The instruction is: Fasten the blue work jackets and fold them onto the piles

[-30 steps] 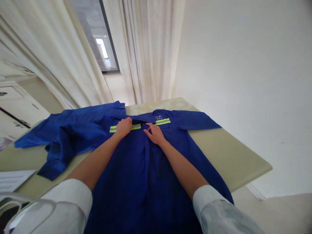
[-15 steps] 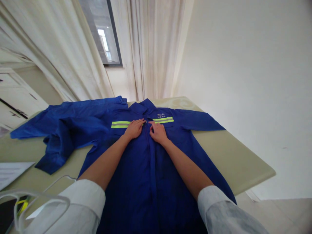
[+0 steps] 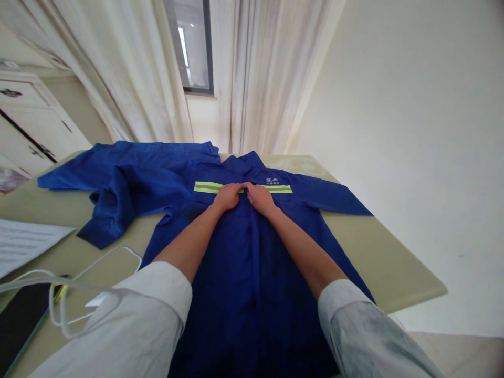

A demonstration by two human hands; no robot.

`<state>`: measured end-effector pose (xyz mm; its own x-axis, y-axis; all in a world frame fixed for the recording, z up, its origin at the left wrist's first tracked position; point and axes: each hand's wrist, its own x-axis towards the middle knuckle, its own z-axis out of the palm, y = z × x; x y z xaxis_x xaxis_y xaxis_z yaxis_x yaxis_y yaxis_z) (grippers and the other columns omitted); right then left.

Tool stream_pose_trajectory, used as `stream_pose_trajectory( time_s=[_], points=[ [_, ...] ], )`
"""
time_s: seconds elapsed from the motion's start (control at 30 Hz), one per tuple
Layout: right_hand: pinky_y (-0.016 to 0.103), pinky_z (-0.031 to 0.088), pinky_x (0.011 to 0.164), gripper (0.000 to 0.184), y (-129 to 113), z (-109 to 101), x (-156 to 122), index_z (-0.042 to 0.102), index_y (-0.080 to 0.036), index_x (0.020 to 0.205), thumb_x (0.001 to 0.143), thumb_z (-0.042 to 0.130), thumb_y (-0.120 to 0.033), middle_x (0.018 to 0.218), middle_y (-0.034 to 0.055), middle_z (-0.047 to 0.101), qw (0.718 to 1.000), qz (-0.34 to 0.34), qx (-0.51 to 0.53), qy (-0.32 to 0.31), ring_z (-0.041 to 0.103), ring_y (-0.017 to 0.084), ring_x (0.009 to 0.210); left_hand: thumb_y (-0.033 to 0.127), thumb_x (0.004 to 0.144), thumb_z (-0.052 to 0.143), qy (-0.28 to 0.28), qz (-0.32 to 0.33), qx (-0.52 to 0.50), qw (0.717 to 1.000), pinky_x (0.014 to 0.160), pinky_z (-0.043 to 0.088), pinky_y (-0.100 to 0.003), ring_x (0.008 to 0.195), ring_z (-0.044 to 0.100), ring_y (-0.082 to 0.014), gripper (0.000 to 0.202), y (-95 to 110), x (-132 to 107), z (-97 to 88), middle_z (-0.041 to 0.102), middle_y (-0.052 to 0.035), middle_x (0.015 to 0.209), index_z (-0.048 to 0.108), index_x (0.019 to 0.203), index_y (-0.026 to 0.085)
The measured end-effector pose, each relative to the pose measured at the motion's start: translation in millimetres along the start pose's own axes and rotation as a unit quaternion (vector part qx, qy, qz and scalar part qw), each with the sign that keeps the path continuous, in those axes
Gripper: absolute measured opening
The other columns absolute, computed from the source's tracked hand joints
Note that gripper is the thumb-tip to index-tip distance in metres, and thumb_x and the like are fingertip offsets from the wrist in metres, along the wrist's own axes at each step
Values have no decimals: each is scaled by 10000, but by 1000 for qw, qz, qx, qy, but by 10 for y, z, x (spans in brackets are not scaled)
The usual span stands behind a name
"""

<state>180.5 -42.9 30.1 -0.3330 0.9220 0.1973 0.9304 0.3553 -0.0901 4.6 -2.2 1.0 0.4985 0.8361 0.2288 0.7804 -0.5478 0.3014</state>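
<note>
A dark blue work jacket (image 3: 224, 273) lies spread out, front up, with its collar at the far side. Yellow-green reflective bands cross its chest, and small white printing sits above the right-hand band. My left hand (image 3: 228, 196) has its fingers closed at the jacket's front opening, level with the bands. Right beside it, my right hand (image 3: 260, 198) pinches the other side of the opening. The fingertips of both hands meet there, so the exact bit of cloth or fastener between them is hidden.
Another blue garment (image 3: 157, 152) lies behind the jacket's left-hand sleeve on the pale green table (image 3: 378, 262). Printed paper (image 3: 31, 241), a white cable (image 3: 94, 262) and a dark flat object (image 3: 23, 320) lie at left. A white wall (image 3: 413, 157) rises at right; curtains (image 3: 260, 79) hang behind.
Both hands have come together at the jacket's front opening, and their fingers have closed on it. The right index finger was stretched out before. The view has shifted a little to the left.
</note>
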Motion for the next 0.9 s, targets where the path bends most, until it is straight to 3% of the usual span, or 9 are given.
stream_pose_trajectory(
  time_s=[0.1, 0.2, 0.37, 0.5, 0.67, 0.77, 0.9],
  points=[
    [367, 442, 964, 367, 0, 12, -26, 554, -124, 1401, 1085, 370, -144, 1192, 170, 730, 997, -58, -44, 15, 627, 289, 1105, 60, 929, 475, -9, 18, -2, 1000, 1231, 405, -385, 1398, 589, -218, 613, 10, 4, -16, 664, -13, 1483, 656, 1460, 307],
    [390, 419, 974, 344, -18, -35, -52, 591, -103, 1312, 1057, 359, -93, 1201, 193, 711, 989, -127, -70, 8, 584, 303, 1114, 118, 962, 487, -14, 17, -2, 1000, 1231, 407, -412, 1398, 588, -237, 550, 22, 12, -15, 668, -34, 1476, 671, 1449, 299],
    [363, 387, 909, 413, -68, -257, -379, 586, -142, 1184, 848, 462, 64, 1125, 147, 705, 980, -192, -31, -42, 561, 279, 1042, 306, 1027, 490, -14, 14, -20, 1000, 1244, 388, -430, 1437, 550, -232, 443, 41, 15, 3, 622, 2, 1530, 690, 1422, 317],
    [330, 370, 823, 396, -238, -526, -1068, 555, -179, 1086, 780, 485, 63, 1019, 79, 680, 968, -224, 61, -98, 551, 236, 920, 419, 1015, 522, -8, 21, -21, 1000, 1232, 395, -467, 1436, 547, -249, 440, 45, 3, 9, 618, 10, 1534, 703, 1404, 323],
    [314, 396, 832, 305, -737, -879, -2244, 550, -195, 1045, 821, 567, 11, 1011, 51, 659, 935, -285, 139, -160, 558, 205, 920, 423, 1018, 495, -11, 39, 1, 999, 1214, 402, -484, 1443, 534, -263, 477, 53, -10, 7, 592, -2, 1562, 665, 1450, 308],
    [324, 389, 776, 116, -1005, -1006, -2799, 580, -197, 1010, 988, 564, -85, 895, 26, 642, 945, -294, 105, -92, 537, 189, 817, 382, 1025, 478, -1, 49, 27, 998, 1207, 396, -492, 1435, 531, -273, 464, 98, -27, -30, 622, -25, 1532, 684, 1428, 277],
    [353, 368, 726, 183, -1106, -1061, -3087, 624, -179, 985, 1093, 479, -151, 826, 40, 632, 968, -246, 23, 31, 515, 195, 763, 211, 1019, 430, 38, 74, 69, 994, 1169, 416, -501, 1416, 524, -285, 474, 304, -143, -171, 625, -68, 1525, 691, 1411, 255]
  ],
)
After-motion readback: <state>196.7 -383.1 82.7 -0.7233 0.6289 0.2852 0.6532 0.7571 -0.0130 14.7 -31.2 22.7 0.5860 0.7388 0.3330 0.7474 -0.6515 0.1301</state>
